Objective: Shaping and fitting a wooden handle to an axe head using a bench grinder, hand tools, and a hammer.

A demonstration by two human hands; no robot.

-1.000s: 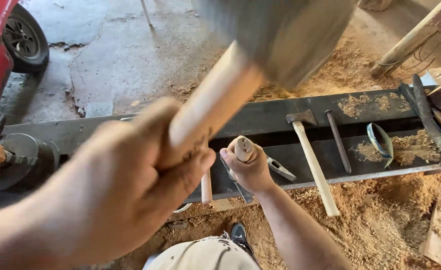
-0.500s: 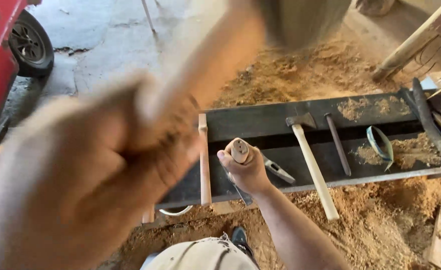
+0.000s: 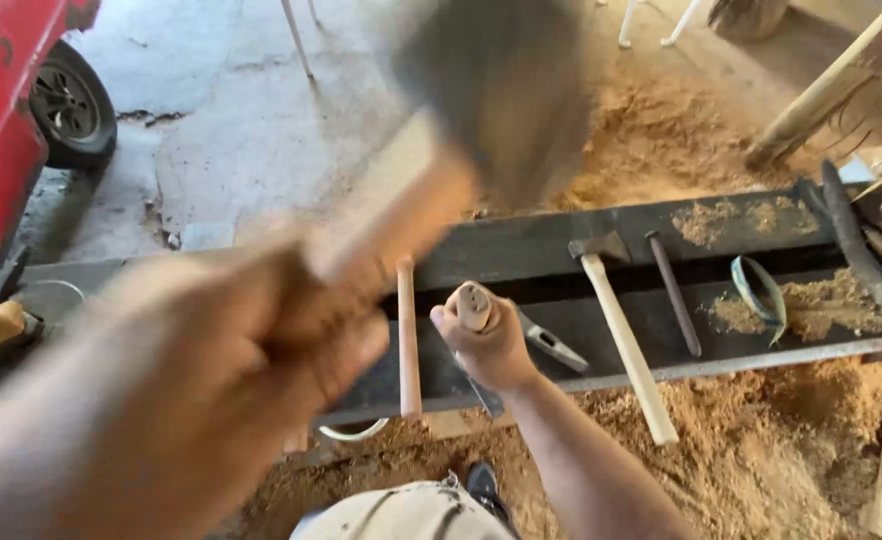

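From the head camera we are looking down at our left hand, which is filling the near left of the view and is heavily blurred; its fingers are clenching the pale wooden handle of a mallet, whose dark head is hanging high in the upper middle of the view, well above the worktop. Our right hand is sitting lower, over the front part of the dark worktop, its fingers wrapping tightly around a round wooden chisel handle that is standing roughly upright with its flat butt end facing up at us. A slim metal blade seems to be running down from under this fist towards the worktop's front edge, though we cannot be sure because the hand is hiding the join. Just left of the fist a thin wooden strip is lying across the worktop. To the right a hammer with a light handle is lying with its handle overhanging the front edge, and beside it a dark metal rod. Sawdust is covering the ground below, and a red vehicle is standing at far left.
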